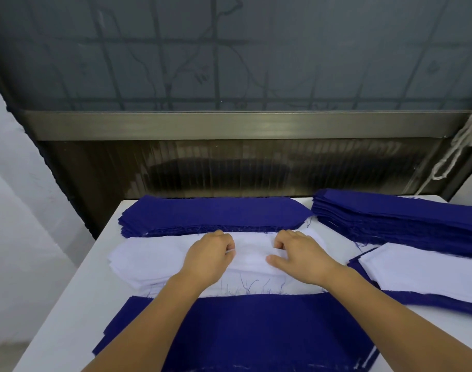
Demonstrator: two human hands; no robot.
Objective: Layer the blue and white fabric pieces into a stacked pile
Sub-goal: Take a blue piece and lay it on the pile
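Both hands, the left and the right, rest with curled fingers pinching the top piece of the white pile at mid-desk, between a blue pile behind and a blue piece in front.

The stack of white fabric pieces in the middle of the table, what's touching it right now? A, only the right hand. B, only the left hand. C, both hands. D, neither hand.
C: the left hand and the right hand both pinch the top of the stack of white fabric pieces with curled fingers.
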